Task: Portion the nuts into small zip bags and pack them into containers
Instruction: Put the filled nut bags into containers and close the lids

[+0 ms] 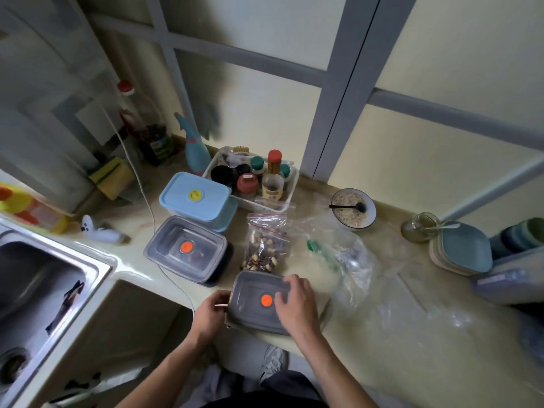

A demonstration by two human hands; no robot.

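Hands on the nearest container [259, 301]: my left hand [210, 313] pinches its near-left corner to steady it, my right hand [294, 301] lies spread on the lid, probably pressing it shut. Just behind the container, the bag of nuts [265, 245] waits on the tabletop [368, 334].

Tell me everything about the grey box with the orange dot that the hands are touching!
The grey rectangular plastic container lies flat at the counter's near edge, its translucent lid on, with a round orange dot in the middle. The left hand grips its left side; the right hand presses down on the lid. A clear zip bag of nuts lies just behind it. What is inside cannot be seen.
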